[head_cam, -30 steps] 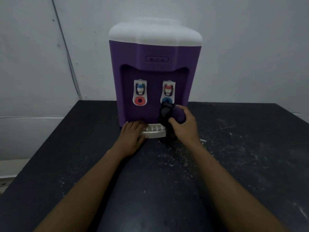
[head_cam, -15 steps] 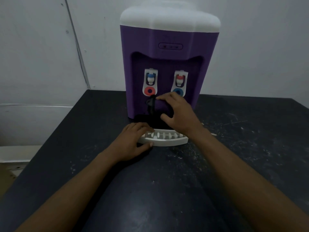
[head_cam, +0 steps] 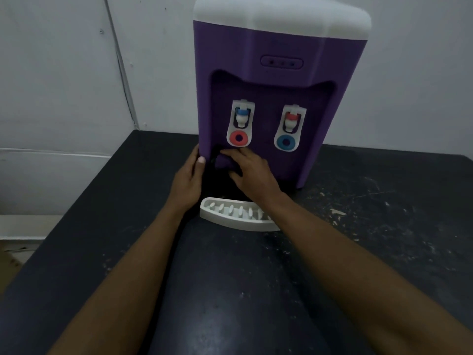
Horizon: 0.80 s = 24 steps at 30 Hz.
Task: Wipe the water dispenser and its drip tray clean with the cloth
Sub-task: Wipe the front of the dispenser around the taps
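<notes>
My right hand [head_cam: 252, 175] has its fingers bent over the bunched cloth [head_cam: 224, 162] and presses it into the lower left corner of the recess in the water dispenser [head_cam: 276, 47]. The thumb is tucked under the wad. The cloth is dark purple, close to the colour of the casing, and I can only see a small part of it past my knuckles. It sits just below the left tap [head_cam: 239, 124], the one with the blue cap and red ring, and my fingertips nearly touch that ring.

My left hand [head_cam: 188, 181] holds nothing. It lies flat against the dispenser's left front corner, with the thumb up on the front edge. The other fingers run along the side, where I cannot see them.

The right tap [head_cam: 288, 129], with the red cap and blue ring, is away from both hands. Above the recess is a small oval panel [head_cam: 281, 63] with three dots, and the lid is white.

The drip tray [head_cam: 230, 217] is out of the dispenser. It is white and ribbed and lies on the black table [head_cam: 384, 239] just in front of the machine and below my wrists. My right forearm hides its right end. Pale flecks and scuffs are scattered over the tabletop, mostly to the right. The dispenser stands at the back of the table, in front of a grey wall [head_cam: 51, 73], and a thin cable [head_cam: 122, 73] slants down the wall on the left.
</notes>
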Tool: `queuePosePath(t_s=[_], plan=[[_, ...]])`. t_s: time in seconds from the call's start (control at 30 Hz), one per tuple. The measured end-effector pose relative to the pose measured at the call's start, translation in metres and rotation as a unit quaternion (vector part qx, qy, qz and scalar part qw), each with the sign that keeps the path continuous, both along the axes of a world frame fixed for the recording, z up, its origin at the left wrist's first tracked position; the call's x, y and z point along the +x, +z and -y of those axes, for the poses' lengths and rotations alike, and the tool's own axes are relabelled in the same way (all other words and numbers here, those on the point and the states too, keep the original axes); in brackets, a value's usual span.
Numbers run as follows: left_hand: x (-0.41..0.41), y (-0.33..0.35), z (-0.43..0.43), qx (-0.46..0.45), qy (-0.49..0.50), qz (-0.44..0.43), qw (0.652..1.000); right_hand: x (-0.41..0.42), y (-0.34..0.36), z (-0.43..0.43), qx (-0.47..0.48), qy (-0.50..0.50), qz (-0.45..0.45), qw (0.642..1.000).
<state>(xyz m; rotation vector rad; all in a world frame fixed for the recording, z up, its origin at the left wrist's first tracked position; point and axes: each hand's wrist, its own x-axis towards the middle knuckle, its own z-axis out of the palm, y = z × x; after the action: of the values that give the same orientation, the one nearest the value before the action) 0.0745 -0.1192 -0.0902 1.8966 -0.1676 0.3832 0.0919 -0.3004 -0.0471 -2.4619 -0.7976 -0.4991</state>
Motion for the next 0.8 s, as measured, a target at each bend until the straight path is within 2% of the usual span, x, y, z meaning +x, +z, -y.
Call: queuePosePath(t_s=[0.17, 0.37, 0.47, 0.6, 0.8], plan=[[0.004, -0.008, 0.000, -0.010, 0.000, 0.034, 0.999, 0.008, -0.007, -0.006, 0.015, 0.023, -0.010, 1.000], [0.011, -0.013, 0.002, -0.036, 0.024, 0.041, 0.998, 0.012, -0.006, -0.004, -0.092, 0.050, -0.043, 0.994], [0.013, -0.014, 0.005, 0.011, 0.062, 0.053, 0.997, 0.012, 0.000, -0.005, -0.158, 0.033, -0.041, 0.986], [0.015, -0.016, 0.008, 0.123, 0.105, 0.069, 0.984, 0.012, 0.011, 0.010, -0.196, 0.002, -0.036, 0.980], [0.016, -0.018, 0.004, 0.101, 0.092, 0.060, 0.989, 0.008, 0.008, 0.077, -0.192, -0.081, -0.068, 0.976]])
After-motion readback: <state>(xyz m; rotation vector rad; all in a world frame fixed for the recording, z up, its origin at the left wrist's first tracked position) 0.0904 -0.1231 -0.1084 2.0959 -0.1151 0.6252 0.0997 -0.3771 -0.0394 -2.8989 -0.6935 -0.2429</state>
